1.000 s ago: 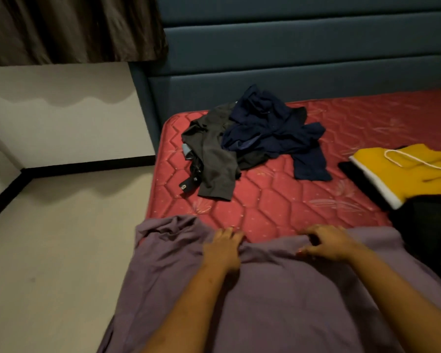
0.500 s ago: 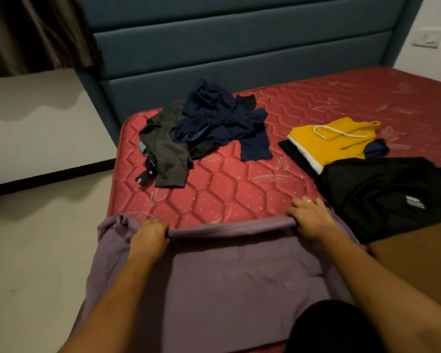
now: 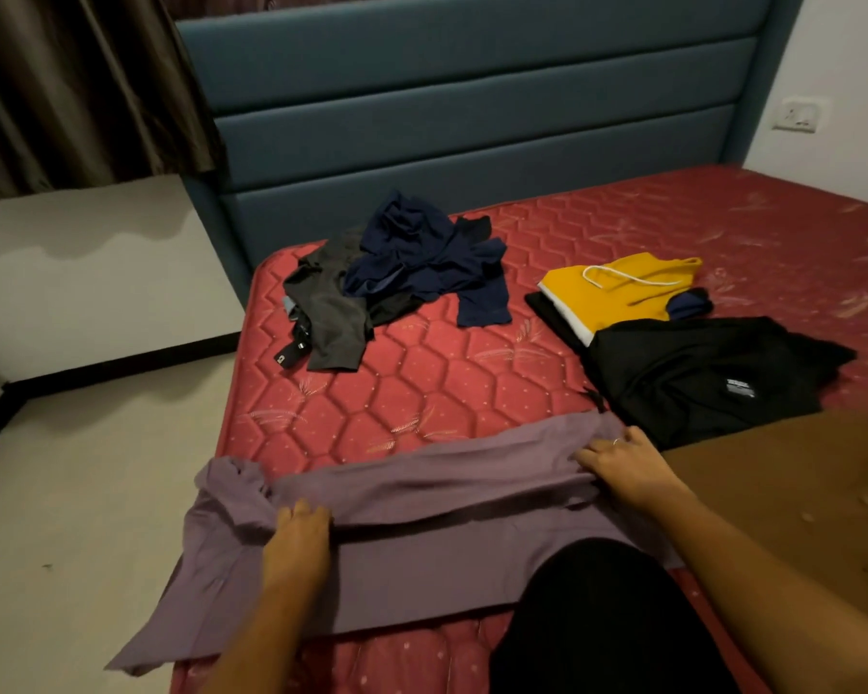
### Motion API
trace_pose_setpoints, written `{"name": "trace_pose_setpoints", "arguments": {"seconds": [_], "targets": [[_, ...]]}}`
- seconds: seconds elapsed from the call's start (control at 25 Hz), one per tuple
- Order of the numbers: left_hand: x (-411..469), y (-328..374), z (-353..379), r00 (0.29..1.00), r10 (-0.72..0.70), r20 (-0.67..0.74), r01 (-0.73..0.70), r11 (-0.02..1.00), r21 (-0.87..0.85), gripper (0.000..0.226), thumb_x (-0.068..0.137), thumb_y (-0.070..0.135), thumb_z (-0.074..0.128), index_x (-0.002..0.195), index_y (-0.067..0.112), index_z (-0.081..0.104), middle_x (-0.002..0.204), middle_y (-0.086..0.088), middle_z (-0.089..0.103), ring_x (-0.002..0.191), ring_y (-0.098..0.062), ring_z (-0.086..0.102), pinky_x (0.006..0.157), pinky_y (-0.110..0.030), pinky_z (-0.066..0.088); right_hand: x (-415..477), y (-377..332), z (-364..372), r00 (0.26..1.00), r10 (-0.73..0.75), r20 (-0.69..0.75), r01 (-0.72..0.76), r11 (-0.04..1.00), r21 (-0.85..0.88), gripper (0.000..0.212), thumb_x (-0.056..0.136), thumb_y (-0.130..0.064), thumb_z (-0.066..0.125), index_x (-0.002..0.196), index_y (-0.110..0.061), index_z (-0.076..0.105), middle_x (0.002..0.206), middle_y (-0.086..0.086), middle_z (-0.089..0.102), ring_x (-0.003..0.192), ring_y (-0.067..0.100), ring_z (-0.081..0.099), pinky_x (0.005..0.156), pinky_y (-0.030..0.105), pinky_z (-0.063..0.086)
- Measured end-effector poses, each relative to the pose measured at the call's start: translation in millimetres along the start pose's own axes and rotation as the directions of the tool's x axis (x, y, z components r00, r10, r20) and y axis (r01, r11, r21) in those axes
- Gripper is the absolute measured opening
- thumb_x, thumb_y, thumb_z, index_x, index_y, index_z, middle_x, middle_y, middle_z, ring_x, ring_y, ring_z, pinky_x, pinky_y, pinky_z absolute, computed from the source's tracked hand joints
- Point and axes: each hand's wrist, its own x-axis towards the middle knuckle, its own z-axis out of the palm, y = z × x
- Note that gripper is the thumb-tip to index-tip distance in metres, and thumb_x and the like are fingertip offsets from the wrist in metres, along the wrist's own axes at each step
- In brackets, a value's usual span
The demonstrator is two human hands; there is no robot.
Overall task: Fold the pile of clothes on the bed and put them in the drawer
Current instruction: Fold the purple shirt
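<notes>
A purple garment [image 3: 422, 568] lies spread across the near corner of the red mattress [image 3: 447, 388], its left part hanging over the bed's edge. Its far edge is folded back toward me into a band. My left hand [image 3: 296, 540] grips that band at its left end, fingers curled over the fold. My right hand [image 3: 627, 465] holds the band at its right end. An unfolded heap of navy and grey clothes [image 3: 397, 273] sits near the headboard. A folded yellow piece [image 3: 617, 293] and a black garment [image 3: 702, 378] lie to the right.
A brown cloth [image 3: 782, 493] covers the mattress at the near right. The blue padded headboard [image 3: 472, 107] stands behind the bed. Pale floor [image 3: 71, 493] runs along the left side, under a dark curtain [image 3: 71, 82]. A wall socket [image 3: 797, 115] is at the far right.
Both hands have drawn the purple garment's far edge back toward me, so the folded band is wider. My hands have moved further apart, and the view has swung to the right.
</notes>
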Motion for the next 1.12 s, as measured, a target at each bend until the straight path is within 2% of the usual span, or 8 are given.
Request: {"name": "trace_pose_setpoints", "arguments": {"seconds": [0.12,0.24,0.4,0.56,0.68,0.8,0.96,1.12], "targets": [[-20.4,10.3,3.4,0.999,-0.028,0.019,0.027,0.998,0.048,0.016,0.077,0.008,0.072,0.089,0.011,0.063,0.095,-0.012,0.057,0.089,-0.036,0.057,0.050,-0.038,0.051,-16.9,5.8,7.3,0.991,0.104,0.088,-0.101,0.994,-0.039,0.046,0.097,-0.025,0.040,0.141,-0.036,0.036,0.134,-0.001,0.053,0.118,0.021,0.054,0.094,0.038,0.026],[-23.9,31.8,-4.0,0.995,-0.086,0.052,0.081,0.993,0.083,0.017,0.093,0.020,0.053,0.108,0.018,0.061,0.113,-0.005,0.056,0.107,-0.028,0.054,0.068,-0.032,0.051,-18.3,12.3,10.0,0.954,0.259,0.150,-0.273,0.958,0.084,0.043,0.097,-0.028,0.040,0.137,-0.042,0.038,0.131,-0.002,0.054,0.120,0.021,0.051,0.096,0.039,0.031],[-7.2,80.5,-21.4,0.987,0.157,-0.016,-0.154,0.981,0.118,0.009,0.064,0.006,0.061,0.068,0.010,0.069,0.076,-0.012,0.060,0.067,-0.033,0.064,0.052,-0.038,0.049,8.5,12.9,7.9,0.816,0.516,0.261,-0.550,0.554,0.626,0.047,0.091,-0.025,0.046,0.137,-0.034,0.043,0.134,0.011,0.052,0.120,0.035,0.051,0.100,0.044,0.043],[13.4,136.0,-25.3,0.976,0.208,0.066,-0.212,0.976,0.048,0.035,0.096,0.020,0.038,0.130,0.020,0.048,0.133,-0.005,0.043,0.124,-0.025,0.043,0.091,-0.038,0.044,40.6,2.3,6.4,0.773,0.550,0.316,-0.576,0.399,0.714,0.057,0.093,-0.037,0.051,0.146,-0.039,0.030,0.141,0.013,0.044,0.126,0.040,0.044,0.103,0.048,0.040],[33.0,154.0,-19.6,0.968,0.249,0.034,-0.248,0.968,-0.021,0.036,0.096,0.026,0.039,0.132,0.021,0.043,0.136,-0.004,0.039,0.127,-0.024,0.039,0.092,-0.039,0.043,60.0,11.6,5.3,0.755,0.564,0.334,-0.639,0.521,0.566,0.043,0.095,-0.045,0.048,0.137,-0.037,0.048,0.139,0.011,0.041,0.128,0.036,0.038,0.104,0.046,0.036],[58.8,165.8,-19.9,0.960,0.278,0.031,-0.276,0.960,-0.051,0.042,0.094,0.032,0.044,0.135,0.023,0.040,0.137,-0.002,0.039,0.127,-0.024,0.037,0.093,-0.038,0.042,75.0,27.5,4.3,0.870,0.422,0.255,-0.493,0.751,0.440,0.034,0.090,-0.052,0.054,0.119,-0.038,0.064,0.140,-0.001,0.034,0.132,0.027,0.025,0.107,0.045,0.028],[91.0,197.4,-18.4,0.937,0.337,0.088,-0.332,0.941,-0.067,0.055,0.092,0.046,0.050,0.141,0.027,0.033,0.143,0.000,0.037,0.132,-0.024,0.035,0.103,-0.042,0.034,87.9,62.7,4.1,0.910,0.074,0.408,-0.293,0.812,0.506,0.041,0.066,-0.062,0.075,0.103,-0.046,0.068,0.138,-0.012,0.037,0.132,0.021,0.025,0.110,0.042,0.025],[110.3,228.4,-15.6,0.923,0.354,0.152,-0.338,0.933,-0.121,0.050,0.093,0.047,0.050,0.137,0.025,0.040,0.141,-0.003,0.043,0.130,-0.026,0.039,0.106,-0.044,0.031,102.7,88.7,6.7,0.894,-0.023,0.448,-0.226,0.840,0.494,0.039,0.065,-0.051,0.082,0.086,-0.022,0.069,0.100,0.000,0.063,0.094,0.014,0.049,0.090,0.028,0.042]]}}
